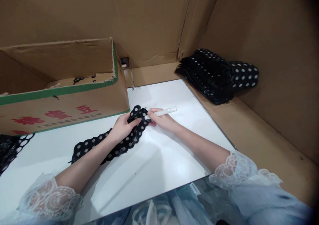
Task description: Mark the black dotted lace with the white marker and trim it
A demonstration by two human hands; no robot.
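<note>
A black strip with rows of pale round dots and scalloped edges [124, 144] lies slantwise on the white board, partly under my left forearm. My left hand [126, 125] is closed on its far end, thumb on top. In my right hand [160, 119] is a white pen-like stick [166, 111], gripped like a pencil. Its back end points to the right, and its near tip meets the dotted strip beside my left thumb. What that tip looks like is too small to make out.
An open cardboard box [74, 113] with green edging and red lettering stands at the left, small black scraps inside. Black holed scraps [12, 150] lie below it. A folded pile of dotted black strips [214, 75] rests at the back right. Cardboard walls [149, 22] enclose the white board [184, 152].
</note>
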